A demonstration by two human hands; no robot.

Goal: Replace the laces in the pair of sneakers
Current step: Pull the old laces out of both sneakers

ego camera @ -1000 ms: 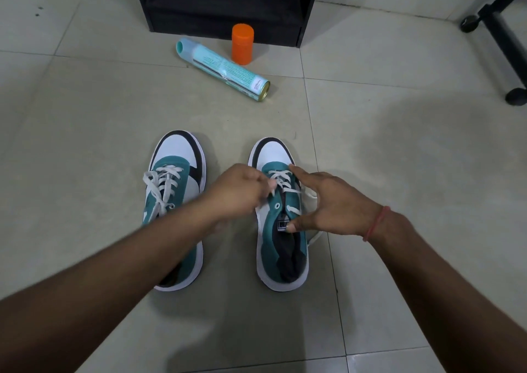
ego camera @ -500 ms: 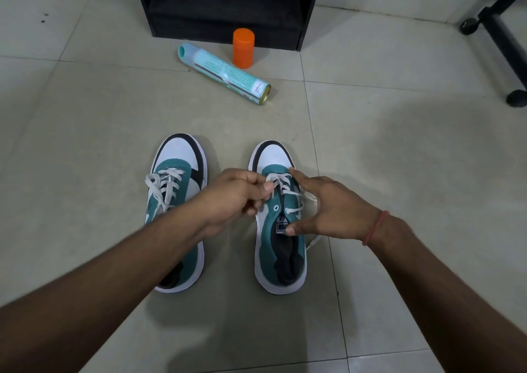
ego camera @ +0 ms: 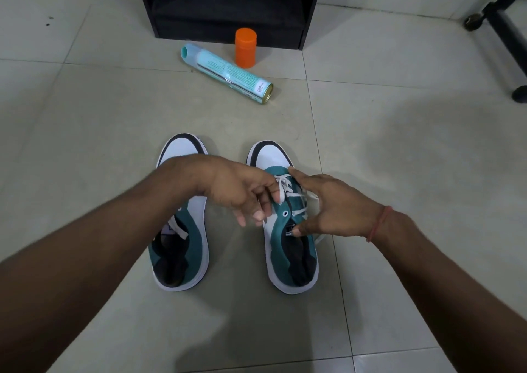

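Two teal, white and black sneakers stand side by side on the tiled floor, toes away from me. Over the right sneaker (ego camera: 288, 247) both hands work at its white lace (ego camera: 288, 193). My left hand (ego camera: 242, 190) pinches a lace strand between thumb and fingers at the sneaker's left eyelets. My right hand (ego camera: 333, 204) rests on the shoe's right side, index finger on the upper lacing, thumb on the tongue label. My left forearm covers much of the left sneaker (ego camera: 182, 247), hiding most of its lacing.
A teal spray can (ego camera: 228, 74) lies on its side beyond the shoes, with an upright orange cap (ego camera: 245, 48) beside it. A black open cabinet (ego camera: 228, 4) stands behind them. Black wheeled frame legs (ego camera: 504, 30) occupy the far right.
My left hand has moved right and opened its lower fingers while pulling the lace strand outward. The camera tilted slightly, and my left forearm now covers the left sneaker's lacing.
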